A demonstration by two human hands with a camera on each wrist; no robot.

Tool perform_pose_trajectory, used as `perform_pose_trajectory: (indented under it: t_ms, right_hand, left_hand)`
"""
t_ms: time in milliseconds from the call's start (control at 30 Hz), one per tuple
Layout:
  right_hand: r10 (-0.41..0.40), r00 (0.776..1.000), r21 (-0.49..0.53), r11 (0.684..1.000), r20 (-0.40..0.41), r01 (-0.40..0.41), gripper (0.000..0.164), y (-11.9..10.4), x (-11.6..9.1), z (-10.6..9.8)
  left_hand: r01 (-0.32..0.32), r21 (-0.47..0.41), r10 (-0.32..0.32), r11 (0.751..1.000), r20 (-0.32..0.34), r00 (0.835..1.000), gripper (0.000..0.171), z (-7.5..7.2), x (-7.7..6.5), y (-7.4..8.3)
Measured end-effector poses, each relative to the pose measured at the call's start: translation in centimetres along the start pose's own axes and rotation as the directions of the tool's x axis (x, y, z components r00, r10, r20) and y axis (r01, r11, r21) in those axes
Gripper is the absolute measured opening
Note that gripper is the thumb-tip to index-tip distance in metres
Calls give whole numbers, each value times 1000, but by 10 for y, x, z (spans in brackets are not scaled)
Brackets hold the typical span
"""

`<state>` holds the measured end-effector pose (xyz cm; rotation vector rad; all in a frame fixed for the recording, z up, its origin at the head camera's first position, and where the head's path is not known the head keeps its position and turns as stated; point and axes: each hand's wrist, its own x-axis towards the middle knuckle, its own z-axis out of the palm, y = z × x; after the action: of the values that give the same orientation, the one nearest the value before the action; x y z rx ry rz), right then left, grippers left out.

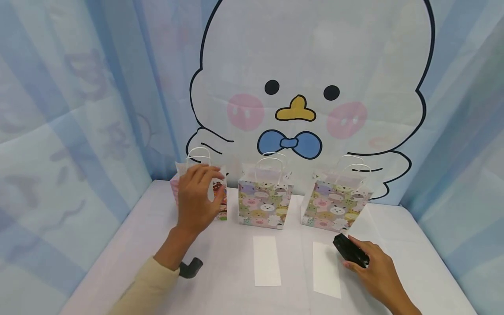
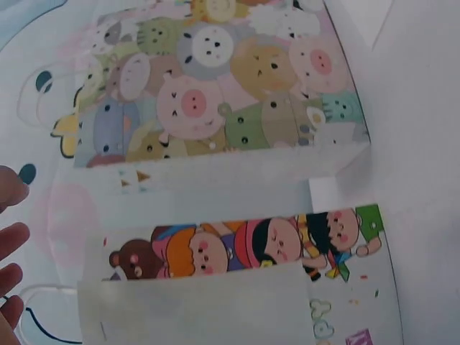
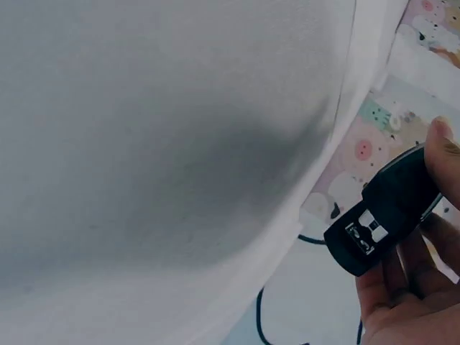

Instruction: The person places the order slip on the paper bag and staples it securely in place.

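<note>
My right hand [image 1: 376, 267] holds a black stapler [image 1: 351, 250] over the table, fingers and thumb wrapped about its body; its end also shows in the right wrist view. My left hand [image 1: 198, 197] is raised in front of the leftmost paper bag [image 1: 222, 210], fingers bent loosely with nothing between them. This bag has cartoon children [image 2: 280, 244] on its front. A white paper slip [image 2: 194, 309] covers part of that front in the left wrist view. My left hand hides much of the bag in the head view.
Two gift bags with animal faces, a middle one [image 1: 261, 205] and a right one [image 1: 334, 208], stand upright with white handles. Before them lie two white paper slips, one in the middle [image 1: 267, 261] and one to the right [image 1: 326, 269]. A curtain [image 1: 295, 52] with a cartoon bird hangs behind.
</note>
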<state>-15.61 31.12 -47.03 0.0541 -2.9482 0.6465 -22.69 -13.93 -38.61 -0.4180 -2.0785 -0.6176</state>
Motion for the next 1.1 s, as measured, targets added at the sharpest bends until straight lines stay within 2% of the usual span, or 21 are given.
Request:
perform_pose_trajectory:
  t_ms: [100, 233, 333, 600, 767, 867, 1000, 1100]
  right_hand:
    - [48, 998, -27, 999, 26, -48, 88, 10, -2, -1]
    - [91, 994, -55, 995, 66, -87, 90, 20, -4, -2]
    - [109, 990, -63, 993, 93, -103, 90, 26, -6, -1]
    - [215, 961, -72, 976, 173, -205, 92, 34, -8, 4]
    - [249, 950, -71, 968, 187, -240, 94, 34, -9, 6]
    - [227, 962, -44, 974, 150, -222, 93, 31, -10, 4]
    - [105, 994, 11, 994, 21, -105, 86, 20, -14, 3]
    - [36, 997, 36, 999, -65, -34, 83, 6, -15, 4]
  left_hand:
    - [-4, -36, 6, 999, 65, 998, 25, 14, 2, 9]
    - [-12, -43, 18, 999, 142, 990, 23, 30, 2, 15]
    - [-21, -44, 28, 999, 175, 984, 21, 38, 2, 19]
    - [-41, -76, 55, 996, 187, 981, 17, 53, 6, 22]
    - [-28, -88, 45, 996, 197, 979, 13, 59, 7, 23]
    - [-17, -105, 38, 994, 197, 980, 12, 62, 8, 22]
    - [-10, -131, 34, 991, 187, 982, 11, 65, 9, 22]
    - [0, -145, 27, 989, 187, 982, 11, 68, 9, 23]
